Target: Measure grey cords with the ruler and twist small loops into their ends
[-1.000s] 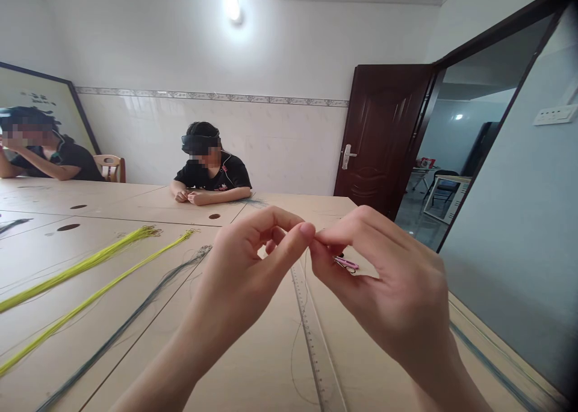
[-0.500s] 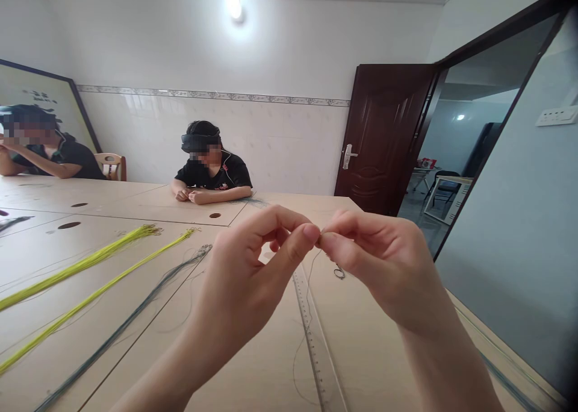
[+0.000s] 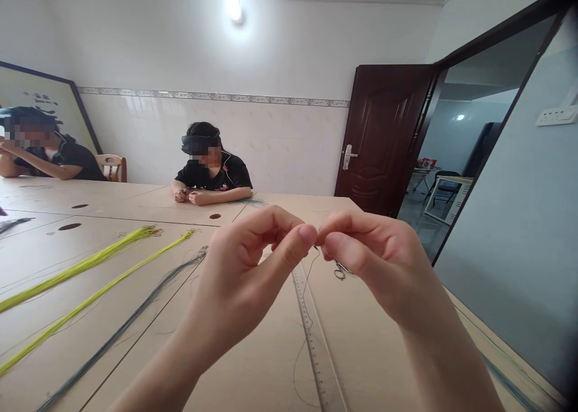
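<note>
Left hand (image 3: 244,273) and right hand (image 3: 374,261) both pinch the thin dark thread (image 3: 303,315) where their fingertips meet, its tail trailing onto the table (image 3: 370,352) by the ruler (image 3: 316,346); keep pinches tight, slack short, clear of the scissors (image 3: 339,270).

Two bare hands, left hand (image 3: 239,279) and right hand (image 3: 383,267), both forearms bare up to frame edge. No sleeves, gloves, rings, watch visible. Short plain nails, no polish.
</note>
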{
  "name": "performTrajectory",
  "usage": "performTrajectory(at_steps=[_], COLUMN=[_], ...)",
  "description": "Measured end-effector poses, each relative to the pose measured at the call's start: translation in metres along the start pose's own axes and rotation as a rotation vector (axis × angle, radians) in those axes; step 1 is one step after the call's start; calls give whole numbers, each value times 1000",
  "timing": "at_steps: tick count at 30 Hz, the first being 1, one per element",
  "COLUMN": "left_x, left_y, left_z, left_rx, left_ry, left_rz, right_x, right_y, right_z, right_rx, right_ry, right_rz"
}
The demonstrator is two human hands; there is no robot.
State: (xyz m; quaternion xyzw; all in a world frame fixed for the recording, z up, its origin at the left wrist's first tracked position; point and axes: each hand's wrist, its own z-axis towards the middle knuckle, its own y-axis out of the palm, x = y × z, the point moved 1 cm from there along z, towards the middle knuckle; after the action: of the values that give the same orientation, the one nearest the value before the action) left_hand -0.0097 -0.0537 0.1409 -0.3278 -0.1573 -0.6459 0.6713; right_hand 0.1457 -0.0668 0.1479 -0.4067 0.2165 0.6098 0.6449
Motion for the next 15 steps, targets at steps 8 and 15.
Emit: performTrajectory(at_steps=[8, 15], left_x=[1, 0], left_y=[-1, 2], left_z=[-1, 0], left_rx=[-9, 2], left_ry=[-36, -42], left_rz=[7, -26], right_x=[-1, 4], right_y=[5, 6], right_z=[-1, -1], right_rx=[-47, 16], right_ry=[118, 32], right_rz=[-19, 19])
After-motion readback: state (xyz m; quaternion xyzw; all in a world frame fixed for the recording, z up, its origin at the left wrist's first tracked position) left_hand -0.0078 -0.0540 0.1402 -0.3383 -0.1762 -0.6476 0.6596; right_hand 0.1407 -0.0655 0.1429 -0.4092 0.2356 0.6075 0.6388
